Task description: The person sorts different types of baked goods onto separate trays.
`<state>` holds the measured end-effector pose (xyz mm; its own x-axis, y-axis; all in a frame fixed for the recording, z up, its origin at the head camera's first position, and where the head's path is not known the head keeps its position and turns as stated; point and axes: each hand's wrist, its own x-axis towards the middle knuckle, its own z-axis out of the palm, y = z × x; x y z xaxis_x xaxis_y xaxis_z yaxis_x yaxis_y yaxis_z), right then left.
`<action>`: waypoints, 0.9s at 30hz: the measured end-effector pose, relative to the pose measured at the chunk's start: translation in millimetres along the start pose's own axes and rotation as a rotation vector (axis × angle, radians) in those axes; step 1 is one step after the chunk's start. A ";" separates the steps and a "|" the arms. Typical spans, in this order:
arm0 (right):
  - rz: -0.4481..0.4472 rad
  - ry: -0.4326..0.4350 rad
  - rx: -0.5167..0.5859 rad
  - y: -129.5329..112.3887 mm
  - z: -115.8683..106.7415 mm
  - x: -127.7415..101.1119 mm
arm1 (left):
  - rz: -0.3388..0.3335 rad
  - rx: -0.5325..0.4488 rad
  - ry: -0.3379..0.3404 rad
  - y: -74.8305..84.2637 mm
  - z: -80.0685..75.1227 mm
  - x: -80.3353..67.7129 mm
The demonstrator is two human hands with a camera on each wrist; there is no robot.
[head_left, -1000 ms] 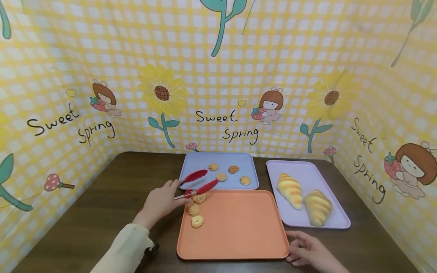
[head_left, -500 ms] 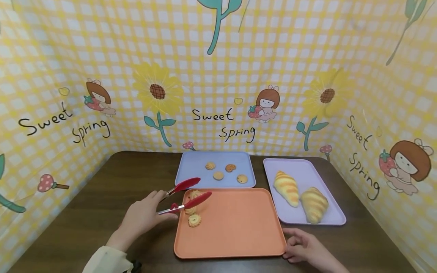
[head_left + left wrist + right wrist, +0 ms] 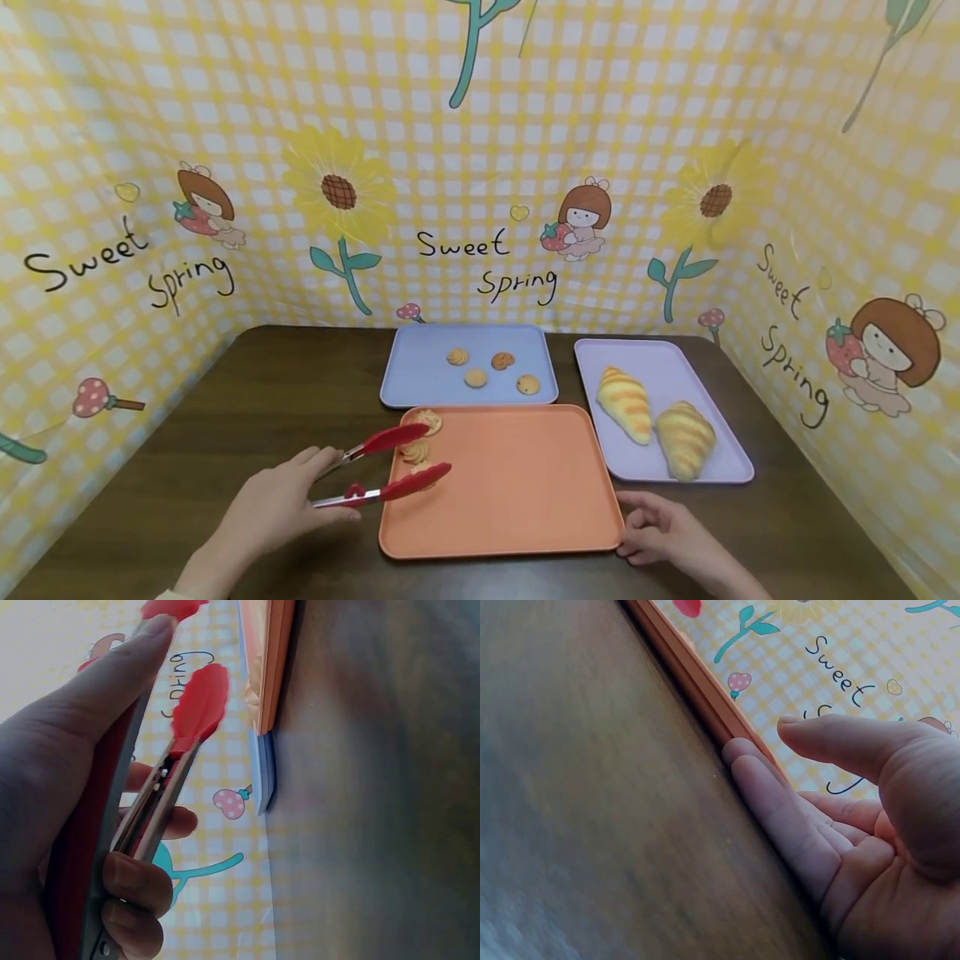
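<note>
My left hand (image 3: 330,487) grips red tongs (image 3: 390,465) at the orange tray's (image 3: 517,492) left edge. The tongs' arms stand apart with nothing between them, and their tips hover over three small cookies (image 3: 416,452) on that tray. In the left wrist view the fingers curl round the tongs (image 3: 196,709) beside the orange tray's edge (image 3: 268,660). My right hand (image 3: 647,530) lies on the table at the tray's near right corner. Its straight fingers (image 3: 780,802) rest along the tray's rim (image 3: 682,667).
Behind the orange tray a blue tray (image 3: 420,387) holds several cookies (image 3: 476,377). At the right a lilac tray (image 3: 720,417) carries two striped bread rolls (image 3: 626,404). Yellow checked cloth walls close in the dark wooden table (image 3: 285,392) on three sides.
My left hand has drawn the tongs back toward me and to the left, away from the far cookie. The right hand stays at the tray's corner.
</note>
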<state>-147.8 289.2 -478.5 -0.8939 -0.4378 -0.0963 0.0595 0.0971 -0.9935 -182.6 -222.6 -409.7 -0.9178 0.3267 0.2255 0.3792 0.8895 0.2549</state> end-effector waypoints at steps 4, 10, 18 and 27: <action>-0.001 -0.005 -0.004 -1.6 -1.2 0.2 | -0.008 -0.002 -0.030 0.1 -1.5 -10.4; -0.002 -0.007 0.004 -1.9 -0.8 -0.6 | -0.022 -0.002 -0.076 6.7 -2.5 -22.5; -0.017 -0.012 0.011 0.8 -0.6 -0.5 | -0.020 0.086 -0.063 18.4 -0.6 -26.3; -0.013 -0.005 0.011 0.7 0.2 0.1 | -0.086 0.077 -0.116 29.7 3.7 -24.8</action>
<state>-147.8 289.0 -479.2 -0.8925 -0.4432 -0.0841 0.0530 0.0821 -0.9952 -149.0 -203.1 -411.2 -0.9556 0.2792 0.0947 0.2928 0.9361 0.1947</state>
